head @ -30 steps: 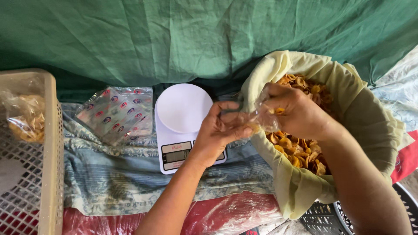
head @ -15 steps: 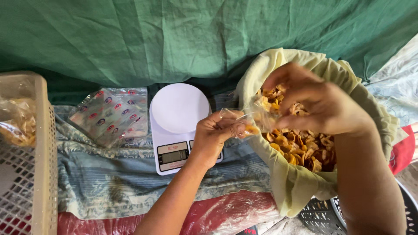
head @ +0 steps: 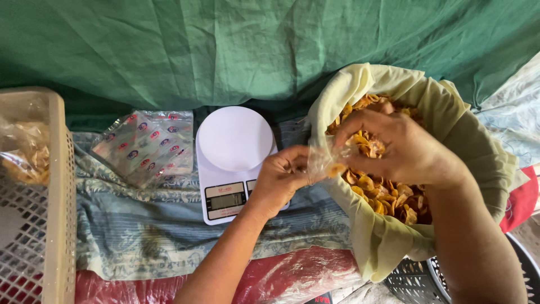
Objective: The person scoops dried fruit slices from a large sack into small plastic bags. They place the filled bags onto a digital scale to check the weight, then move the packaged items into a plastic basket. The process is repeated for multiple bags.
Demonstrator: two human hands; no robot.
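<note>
My left hand (head: 284,177) pinches the edge of a small clear plastic bag (head: 322,160), held at the rim of a large cream cloth sack (head: 388,242). The sack is full of yellow-orange chips (head: 388,194). My right hand (head: 402,146) hovers over the sack, fingers closed around a handful of chips beside the bag's mouth. A white kitchen scale (head: 232,160) with a round platform and a small display sits just left of my left hand, nothing on it.
A stack of clear printed bags (head: 147,145) lies left of the scale on a blue patterned cloth (head: 169,242). A beige plastic basket (head: 53,191) at far left holds a filled chip bag (head: 25,152). Green tarp (head: 225,50) hangs behind.
My right hand rose out of the sack with chips and has come to the mouth of the clear bag. My left hand stays at the sack's rim with the bag.
</note>
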